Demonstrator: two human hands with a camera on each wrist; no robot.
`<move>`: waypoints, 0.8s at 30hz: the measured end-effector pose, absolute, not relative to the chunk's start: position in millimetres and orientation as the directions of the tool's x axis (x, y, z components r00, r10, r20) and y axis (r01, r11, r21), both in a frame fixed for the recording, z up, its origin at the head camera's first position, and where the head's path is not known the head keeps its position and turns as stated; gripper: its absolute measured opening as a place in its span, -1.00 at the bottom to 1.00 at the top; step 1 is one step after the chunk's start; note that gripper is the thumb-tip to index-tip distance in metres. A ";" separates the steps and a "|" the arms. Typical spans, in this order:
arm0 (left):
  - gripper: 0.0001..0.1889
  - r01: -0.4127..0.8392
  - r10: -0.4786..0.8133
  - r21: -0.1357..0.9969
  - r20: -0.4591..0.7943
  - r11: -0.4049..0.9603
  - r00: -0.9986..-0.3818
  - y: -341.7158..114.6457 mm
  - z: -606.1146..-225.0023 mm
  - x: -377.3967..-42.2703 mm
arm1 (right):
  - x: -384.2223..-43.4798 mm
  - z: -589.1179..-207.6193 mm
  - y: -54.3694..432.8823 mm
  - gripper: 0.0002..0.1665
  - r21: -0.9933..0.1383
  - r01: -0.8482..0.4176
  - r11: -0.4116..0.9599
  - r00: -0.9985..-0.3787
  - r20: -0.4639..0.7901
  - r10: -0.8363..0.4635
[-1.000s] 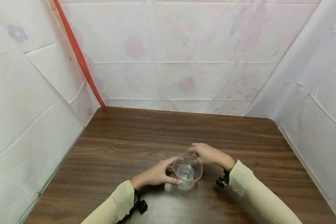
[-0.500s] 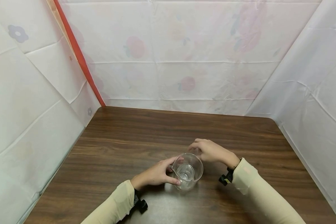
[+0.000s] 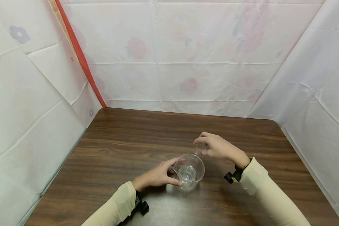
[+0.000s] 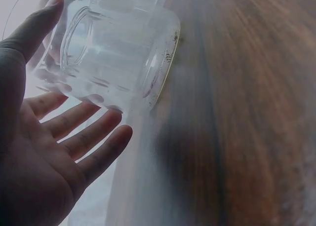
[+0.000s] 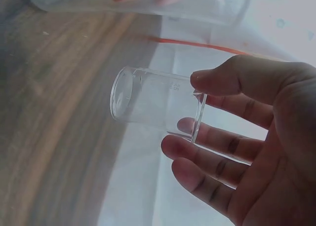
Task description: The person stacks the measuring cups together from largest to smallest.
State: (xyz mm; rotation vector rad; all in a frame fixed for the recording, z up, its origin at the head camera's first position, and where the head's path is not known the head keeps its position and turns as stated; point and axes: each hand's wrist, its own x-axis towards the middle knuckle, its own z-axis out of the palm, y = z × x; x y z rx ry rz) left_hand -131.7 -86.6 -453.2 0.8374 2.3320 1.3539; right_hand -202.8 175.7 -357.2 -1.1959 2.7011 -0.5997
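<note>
A large clear glass beaker [image 3: 199, 175] with a pouring spout stands upright near the middle of the table. Through its wall a smaller glass vessel [image 3: 187, 173] shows inside. My left hand [image 3: 158, 174] holds the large beaker from the left, thumb on the near side and fingers on the far side; the left wrist view shows the same beaker [image 4: 118, 53] close up. Behind its far rim, my right hand [image 3: 218, 147] pinches a small clear beaker [image 5: 153, 100] by its rim between thumb and fingers. Faint markings run along this small beaker's wall.
The dark wood-grain table [image 3: 124, 135] reaches back to a white patterned curtain [image 3: 169, 81]. More white sheeting hangs at the left and right sides. A red strip [image 3: 79, 53] runs down the left back corner.
My right hand has moved away from the large beaker's far rim, toward the back right, and the small beaker now shows beneath its fingers. The left hand and large beaker stay put.
</note>
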 end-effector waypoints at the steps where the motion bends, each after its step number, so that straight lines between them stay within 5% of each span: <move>1: -0.15 0.327 0.627 0.866 0.019 0.379 -0.779 -86.5 -453.5 -132.1 | -202.5 -354.8 176.4 -0.57 -0.402 -0.686 0.607 -0.678 0.051 -0.733; 24: -0.17 0.322 0.617 0.870 0.027 0.372 -0.787 -86.9 -455.6 -135.2 | -187.1 -316.2 179.3 -0.60 -0.350 -0.748 0.564 -0.645 0.181 -0.743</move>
